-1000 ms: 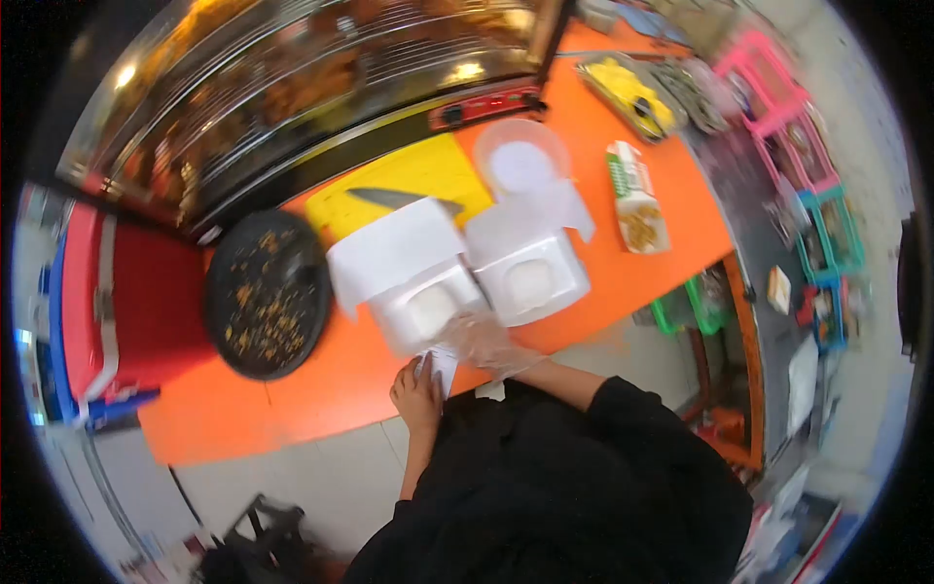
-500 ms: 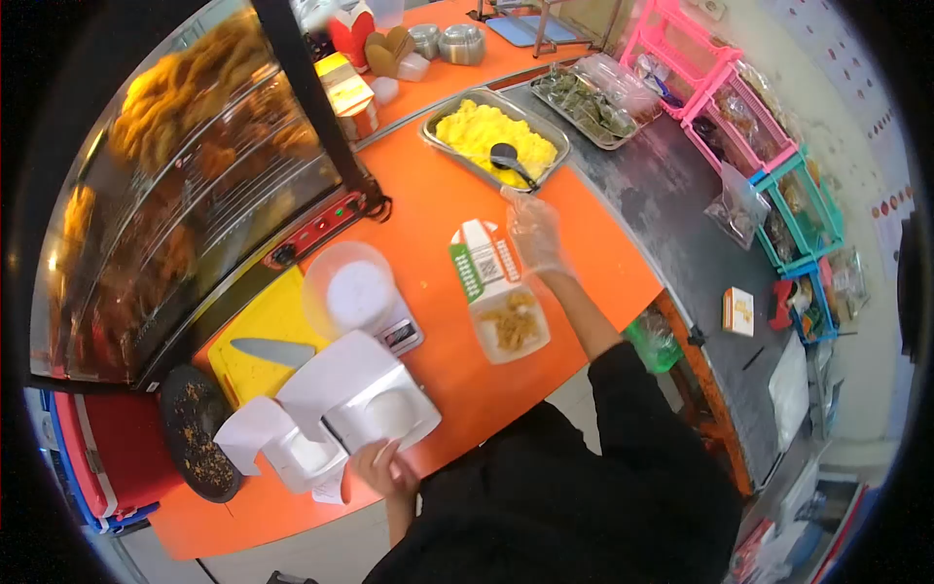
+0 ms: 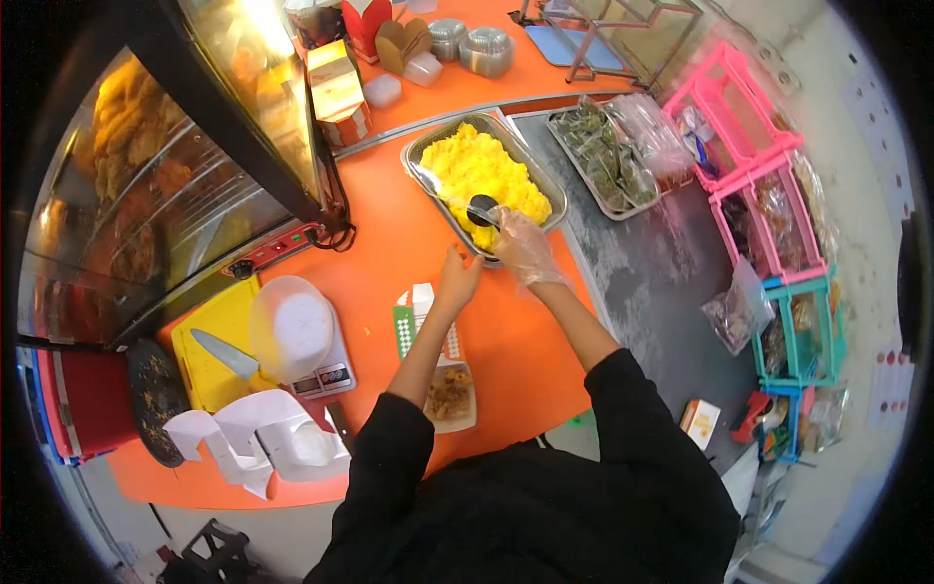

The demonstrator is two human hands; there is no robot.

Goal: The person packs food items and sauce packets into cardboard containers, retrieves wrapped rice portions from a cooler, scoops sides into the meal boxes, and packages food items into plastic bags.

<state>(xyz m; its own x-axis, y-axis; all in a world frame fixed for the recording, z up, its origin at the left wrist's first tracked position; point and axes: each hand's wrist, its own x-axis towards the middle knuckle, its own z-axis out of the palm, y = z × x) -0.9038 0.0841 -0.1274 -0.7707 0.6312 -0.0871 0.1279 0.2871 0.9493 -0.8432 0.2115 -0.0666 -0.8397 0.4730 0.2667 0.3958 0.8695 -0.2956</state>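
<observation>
A metal tray (image 3: 557, 190) heaped with yellow rice-like food (image 3: 482, 167) sits on the orange table. My right hand (image 3: 528, 250), in a clear plastic glove, closes around the handle of a black serving spoon (image 3: 482, 208), whose round head rests on the food. At the tray's near rim, my bare left hand (image 3: 457, 280) has its fingers closed on the edge. Below my left forearm stands an open food box (image 3: 450, 401) with brown pieces of food inside. Its printed lid (image 3: 421, 304) is folded back and partly hidden by that arm.
On the left are a kitchen scale (image 3: 331, 362) with a plastic tub (image 3: 292, 326), a knife (image 3: 224, 352) on a yellow cutting board (image 3: 199, 336), and white boxes (image 3: 292, 448). A heated display case (image 3: 175, 185) borders the table. Right, a leaf-wrapped food tray (image 3: 608, 161) and baskets (image 3: 769, 214) line the dark counter.
My left hand has moved from beside the white boxes up to the tray's near rim. The right hand has shifted onto the spoon handle. The view has turned and shifted.
</observation>
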